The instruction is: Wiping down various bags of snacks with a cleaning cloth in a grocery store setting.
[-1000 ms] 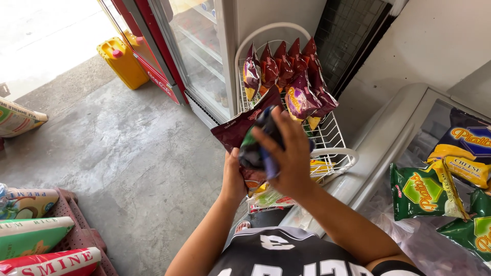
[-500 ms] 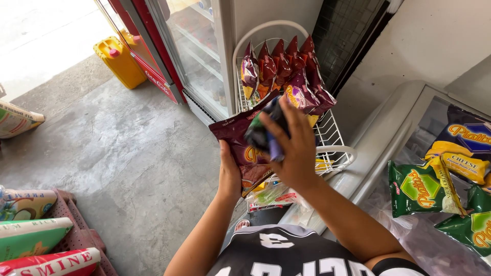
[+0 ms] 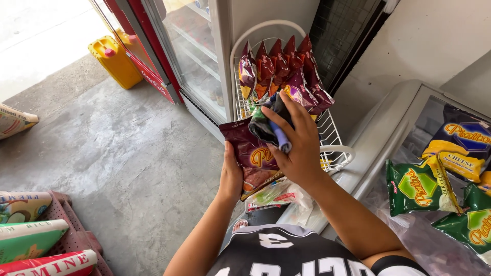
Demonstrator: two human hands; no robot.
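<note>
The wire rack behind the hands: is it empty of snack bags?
No. The white wire rack holds a row of maroon snack bags standing upright at its back, beyond the bag in the left hand.

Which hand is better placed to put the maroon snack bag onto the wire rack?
Left hand: it alone holds the maroon snack bag, near the wire rack. Right hand grips a cloth.

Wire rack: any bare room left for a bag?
The wire rack is bare in front, between the upright maroon bags and its front rim. The freezer lid at right is crowded with green snack bags.
</note>
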